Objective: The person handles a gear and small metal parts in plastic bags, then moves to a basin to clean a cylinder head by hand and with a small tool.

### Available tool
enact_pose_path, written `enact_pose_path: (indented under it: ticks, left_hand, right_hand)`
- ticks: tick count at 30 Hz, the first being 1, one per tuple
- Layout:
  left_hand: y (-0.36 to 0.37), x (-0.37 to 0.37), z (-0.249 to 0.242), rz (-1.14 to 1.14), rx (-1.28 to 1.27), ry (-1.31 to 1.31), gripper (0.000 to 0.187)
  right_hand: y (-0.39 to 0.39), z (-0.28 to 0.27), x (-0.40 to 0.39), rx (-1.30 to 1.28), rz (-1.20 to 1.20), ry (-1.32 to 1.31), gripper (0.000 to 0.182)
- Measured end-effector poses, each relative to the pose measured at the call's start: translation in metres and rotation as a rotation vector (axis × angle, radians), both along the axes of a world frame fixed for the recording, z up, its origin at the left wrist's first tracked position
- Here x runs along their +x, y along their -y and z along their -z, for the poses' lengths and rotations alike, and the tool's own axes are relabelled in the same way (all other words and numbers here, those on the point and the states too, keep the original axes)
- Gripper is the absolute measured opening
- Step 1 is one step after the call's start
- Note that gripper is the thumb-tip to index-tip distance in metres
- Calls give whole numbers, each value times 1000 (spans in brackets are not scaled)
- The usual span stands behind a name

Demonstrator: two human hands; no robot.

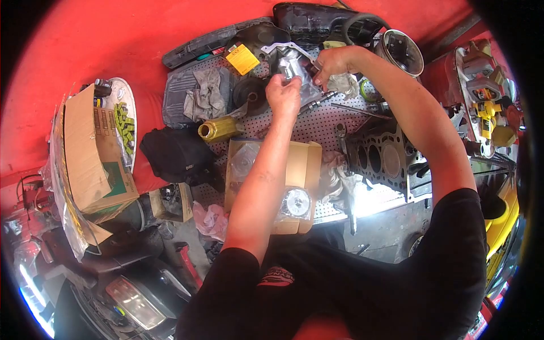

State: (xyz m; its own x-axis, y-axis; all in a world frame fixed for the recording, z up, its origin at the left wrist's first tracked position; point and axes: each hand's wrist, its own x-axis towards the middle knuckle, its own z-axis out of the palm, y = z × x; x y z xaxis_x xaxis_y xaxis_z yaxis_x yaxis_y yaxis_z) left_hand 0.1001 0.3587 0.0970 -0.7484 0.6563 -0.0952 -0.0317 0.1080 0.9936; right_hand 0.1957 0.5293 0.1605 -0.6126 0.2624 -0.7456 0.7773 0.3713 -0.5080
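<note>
My left hand (284,93) is closed, its thumb and fingers at the lower end of a shiny silver metal part (290,64). Clear plastic wrap (309,92) hangs beside that part. Just right of it, my right hand (335,63) points down with fingers curled together at the wrap's edge; what they pinch is hidden. Behind both hands lies a silver gasket-like rim (283,46). A camshaft-like rod (318,102) rests below them on the perforated bench top (306,127).
An engine block (382,156) stands at the right. An open cardboard box (306,161) with a wrapped round part (295,202) is nearest my body. Around lie a yellow bottle (218,130), a yellow box (242,59), a black bag (173,156) and rags (205,93).
</note>
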Motion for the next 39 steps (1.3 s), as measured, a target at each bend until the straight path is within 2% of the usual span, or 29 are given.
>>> enact_pose_path:
  ticks: [3,6,7,13,19,22,24,27,30,32,35,36,37,39]
  left_hand:
    - [10,1,-17,-152,-181,-340,28]
    - [10,-5,-19,-280,-177,-370,35]
    - [10,-8,-20,-242,-215,-383,40]
    - [7,-2,-23,-183,-222,-387,41]
    - [15,9,-24,-226,-99,-343,41]
    - [37,4,-6,-300,79,-263,40]
    - [65,3,12,-294,65,-210,41]
    - [118,1,68,-264,58,-252,42]
    - [180,13,105,-221,129,-295,40]
    - [220,23,115,-145,67,-27,38]
    - [252,37,103,-98,-170,-69,37]
    - [257,41,101,-93,-159,-71,37]
    - [259,44,99,-88,-148,-74,37]
    - [259,46,92,-71,-127,-37,37]
  right_hand:
    - [-1,-1,0,22,-13,19,21]
    - [5,-7,-1,66,-48,16,22]
    - [9,-10,-1,69,-54,-4,22]
    - [12,-7,-6,54,-70,1,24]
    - [6,3,-7,138,-141,9,24]
    - [-1,7,-7,154,-169,29,24]
    - [-6,11,-5,182,-198,33,24]
    - [-22,13,-2,309,-255,57,25]
    - [-23,0,4,449,-203,105,26]
    - [-32,4,8,458,-119,69,26]
    - [-51,29,17,477,67,-28,33]
    - [-55,34,18,484,138,-68,38]
    - [-58,34,15,445,232,40,26]
    - [-70,52,19,474,227,29,25]
